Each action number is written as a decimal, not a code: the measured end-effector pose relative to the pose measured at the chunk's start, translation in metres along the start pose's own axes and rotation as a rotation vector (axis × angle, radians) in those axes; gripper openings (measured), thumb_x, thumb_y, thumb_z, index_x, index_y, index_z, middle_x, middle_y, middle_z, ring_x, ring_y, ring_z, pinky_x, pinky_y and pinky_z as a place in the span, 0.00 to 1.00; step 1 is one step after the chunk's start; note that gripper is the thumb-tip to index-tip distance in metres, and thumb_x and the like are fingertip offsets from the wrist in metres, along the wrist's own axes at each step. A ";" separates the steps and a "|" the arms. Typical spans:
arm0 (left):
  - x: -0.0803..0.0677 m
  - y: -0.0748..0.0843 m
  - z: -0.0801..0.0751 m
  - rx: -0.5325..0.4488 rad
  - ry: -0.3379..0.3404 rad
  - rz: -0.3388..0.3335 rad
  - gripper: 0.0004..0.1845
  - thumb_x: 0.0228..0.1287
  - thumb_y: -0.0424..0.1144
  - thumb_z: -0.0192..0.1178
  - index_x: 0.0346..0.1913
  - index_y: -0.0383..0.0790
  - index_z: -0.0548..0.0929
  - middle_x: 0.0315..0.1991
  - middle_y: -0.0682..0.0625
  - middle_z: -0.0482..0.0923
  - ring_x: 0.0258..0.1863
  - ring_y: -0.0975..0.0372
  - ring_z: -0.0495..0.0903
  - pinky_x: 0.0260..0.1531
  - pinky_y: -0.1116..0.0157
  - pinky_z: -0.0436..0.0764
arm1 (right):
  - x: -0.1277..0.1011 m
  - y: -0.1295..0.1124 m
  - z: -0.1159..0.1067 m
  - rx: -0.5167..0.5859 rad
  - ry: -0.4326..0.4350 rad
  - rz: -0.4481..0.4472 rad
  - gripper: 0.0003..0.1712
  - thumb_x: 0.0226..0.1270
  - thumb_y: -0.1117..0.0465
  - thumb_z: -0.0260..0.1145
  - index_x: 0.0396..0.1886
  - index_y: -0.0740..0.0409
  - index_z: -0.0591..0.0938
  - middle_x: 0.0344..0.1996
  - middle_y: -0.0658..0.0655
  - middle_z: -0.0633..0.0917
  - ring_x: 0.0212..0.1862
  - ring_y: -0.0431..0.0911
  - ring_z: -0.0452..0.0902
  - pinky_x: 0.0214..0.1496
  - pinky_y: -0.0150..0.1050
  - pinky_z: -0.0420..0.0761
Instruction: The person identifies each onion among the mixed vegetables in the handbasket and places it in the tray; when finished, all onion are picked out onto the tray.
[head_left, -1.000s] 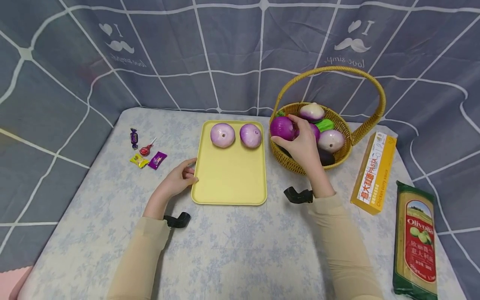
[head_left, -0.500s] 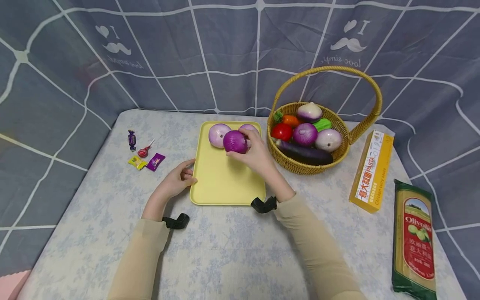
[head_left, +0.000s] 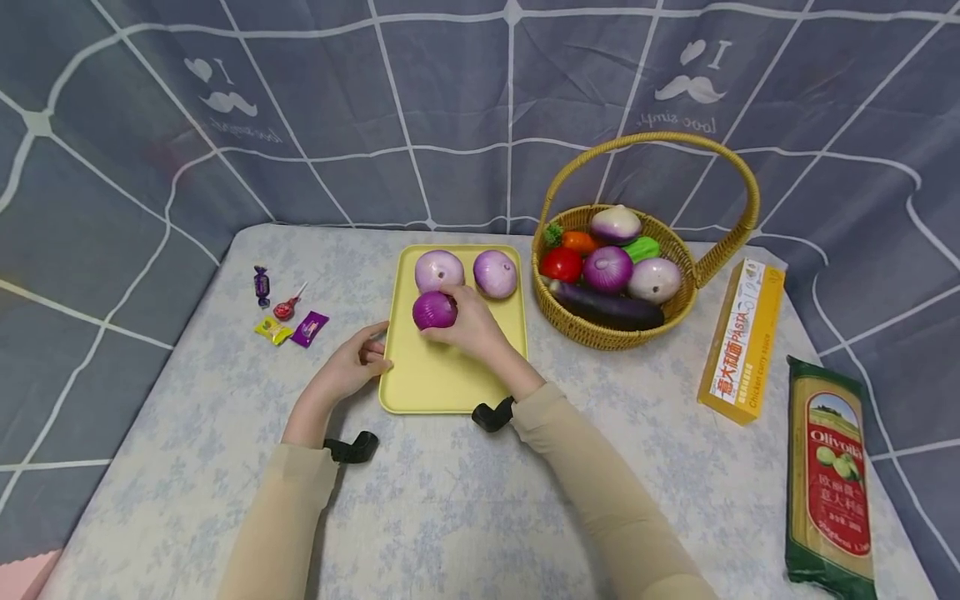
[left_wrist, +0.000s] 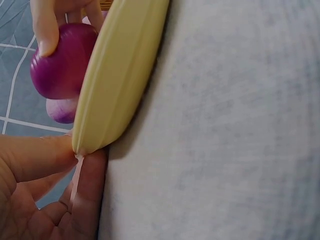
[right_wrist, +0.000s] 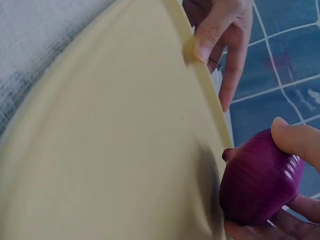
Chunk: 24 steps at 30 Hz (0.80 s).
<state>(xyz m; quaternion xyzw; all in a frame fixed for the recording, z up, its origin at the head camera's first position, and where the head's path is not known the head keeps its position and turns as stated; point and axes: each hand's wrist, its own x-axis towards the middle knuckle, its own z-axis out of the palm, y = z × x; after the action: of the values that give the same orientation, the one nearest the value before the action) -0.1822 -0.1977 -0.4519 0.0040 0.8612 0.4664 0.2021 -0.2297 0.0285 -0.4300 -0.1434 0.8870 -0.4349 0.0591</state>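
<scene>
A dark purple onion [head_left: 434, 310] is gripped between the thumb and fingers of my right hand [head_left: 474, 323], over the left half of the yellow tray [head_left: 450, 392]. In the right wrist view the onion [right_wrist: 260, 182] seems just above the tray, its shadow beside it; contact is hard to tell. Two paler onions sit at the tray's back: one on the left [head_left: 438, 271], one on the right [head_left: 496, 274]. My left hand [head_left: 347, 364] holds the tray's left edge, its thumb at the rim in the left wrist view and a finger against the outer side.
Right of the tray stands a wicker basket [head_left: 577, 332] with a tall handle, holding an eggplant [head_left: 606, 307], a tomato [head_left: 562, 265] and other vegetables. A pasta box [head_left: 742, 342] and a spaghetti pack [head_left: 828, 479] lie farther right. Several candies [head_left: 309, 328] lie on the left.
My right hand has lifted the purple onion from the basket and carried it left, over the tray and in front of the two paler onions. My left hand stays at the tray's edge.
</scene>
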 end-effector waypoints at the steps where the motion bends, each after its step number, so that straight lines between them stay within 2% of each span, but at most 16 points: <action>1: 0.000 0.000 0.000 -0.001 -0.001 0.001 0.37 0.71 0.33 0.57 0.78 0.41 0.53 0.51 0.39 0.70 0.45 0.54 0.71 0.40 0.68 0.75 | 0.001 0.001 0.002 0.001 0.000 0.002 0.44 0.52 0.55 0.79 0.67 0.61 0.71 0.62 0.63 0.75 0.62 0.53 0.73 0.65 0.46 0.74; 12: 0.000 0.003 0.002 -0.027 0.004 -0.012 0.37 0.71 0.33 0.57 0.78 0.41 0.54 0.52 0.39 0.69 0.46 0.55 0.71 0.39 0.69 0.75 | 0.005 0.009 0.013 0.011 0.050 0.038 0.41 0.53 0.54 0.79 0.64 0.61 0.73 0.59 0.64 0.72 0.61 0.53 0.71 0.67 0.46 0.72; 24: 0.002 0.000 0.002 -0.007 0.008 -0.015 0.37 0.71 0.32 0.57 0.78 0.41 0.54 0.52 0.39 0.70 0.48 0.54 0.72 0.40 0.69 0.77 | 0.000 0.003 0.009 -0.024 0.030 0.026 0.45 0.52 0.55 0.80 0.67 0.60 0.70 0.60 0.64 0.72 0.61 0.54 0.72 0.67 0.46 0.72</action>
<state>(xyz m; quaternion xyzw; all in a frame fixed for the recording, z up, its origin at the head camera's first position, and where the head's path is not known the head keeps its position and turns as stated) -0.1833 -0.1953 -0.4533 -0.0051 0.8603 0.4681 0.2019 -0.2282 0.0238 -0.4374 -0.1258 0.8947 -0.4257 0.0498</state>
